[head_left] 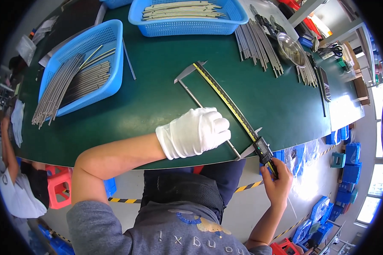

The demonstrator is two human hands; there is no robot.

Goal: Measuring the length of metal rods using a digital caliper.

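Protruding either side of the left grip (195,131) is a rod (190,93)

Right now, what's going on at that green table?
Someone is holding a metal rod in their gloved left hand and a caliper in their bare right hand. The rod lies between the caliper's wide-open jaws, its ends at or near them. More rods sit in blue baskets and on the table.

the white-gloved left hand (195,132) is held with its back uppermost and its fingers (221,126) curled; the left elbow (86,163) is sharply bent, the left forearm (125,154) turned toward the right. the bare right hand (279,180) is folded in a grip, and the right forearm (263,223) is angled up from below.
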